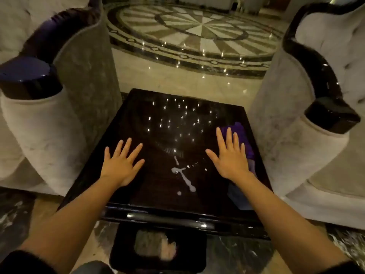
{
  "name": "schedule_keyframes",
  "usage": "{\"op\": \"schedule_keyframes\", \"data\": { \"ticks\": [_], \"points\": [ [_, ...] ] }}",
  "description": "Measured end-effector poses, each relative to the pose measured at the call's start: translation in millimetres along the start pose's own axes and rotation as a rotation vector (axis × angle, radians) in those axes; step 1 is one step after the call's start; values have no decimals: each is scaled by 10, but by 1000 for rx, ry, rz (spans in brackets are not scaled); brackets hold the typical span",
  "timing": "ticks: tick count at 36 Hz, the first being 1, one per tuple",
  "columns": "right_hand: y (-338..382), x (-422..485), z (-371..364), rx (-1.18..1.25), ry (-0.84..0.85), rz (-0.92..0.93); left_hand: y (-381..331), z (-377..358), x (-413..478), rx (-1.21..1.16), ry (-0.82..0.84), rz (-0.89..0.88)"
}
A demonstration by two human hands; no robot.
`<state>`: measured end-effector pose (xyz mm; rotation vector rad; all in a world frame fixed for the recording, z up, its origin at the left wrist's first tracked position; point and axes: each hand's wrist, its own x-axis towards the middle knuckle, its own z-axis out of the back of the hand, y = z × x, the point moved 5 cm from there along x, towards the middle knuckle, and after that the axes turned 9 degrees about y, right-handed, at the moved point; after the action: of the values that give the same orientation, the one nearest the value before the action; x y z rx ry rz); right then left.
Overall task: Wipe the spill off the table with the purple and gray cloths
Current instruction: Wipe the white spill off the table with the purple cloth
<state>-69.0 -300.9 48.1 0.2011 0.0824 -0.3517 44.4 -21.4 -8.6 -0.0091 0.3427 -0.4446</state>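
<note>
A white spill [184,177] streaks the middle of the glossy black table [158,107], nearer the front edge. My left hand [121,163] hovers flat with fingers spread, to the left of the spill. My right hand [230,157] is spread flat to the right of the spill, partly over the purple cloth [242,133] that lies along the table's right edge. A gray-blue cloth [236,196] lies just in front of the purple one, half hidden by my right forearm. Neither hand holds anything.
Two pale upholstered armchairs with black glossy arms flank the table, one on the left [59,119] and one on the right [308,135]. Beyond lies a marble floor with a round inlay [197,30]. A lower black shelf [158,250] shows under the table's front.
</note>
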Motion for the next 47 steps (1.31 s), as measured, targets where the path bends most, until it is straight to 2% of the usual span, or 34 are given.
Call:
{"op": "schedule_keyframes", "data": {
  "ticks": [8, 13, 23, 34, 39, 47],
  "points": [
    [-21, 167, -289, -25, 8, 23, 104, -345, 177, 5, 46, -13],
    [-141, 305, -370, -37, 24, 16, 135, -392, 199, -48, 10, -22],
    [-599, 832, -226, -37, 56, -74, 121, -379, 192, -47, -12, -21],
    [-912, 1186, -396, -1, 116, -169, 144, -371, 213, -68, -31, -27],
    [-1042, 1266, -354, 130, 91, -184, 135, -354, 194, -89, -37, -38],
    [-1227, 1346, -417, 104, 62, -281, 117, -339, 174, -111, -47, -43]
  ]
}}
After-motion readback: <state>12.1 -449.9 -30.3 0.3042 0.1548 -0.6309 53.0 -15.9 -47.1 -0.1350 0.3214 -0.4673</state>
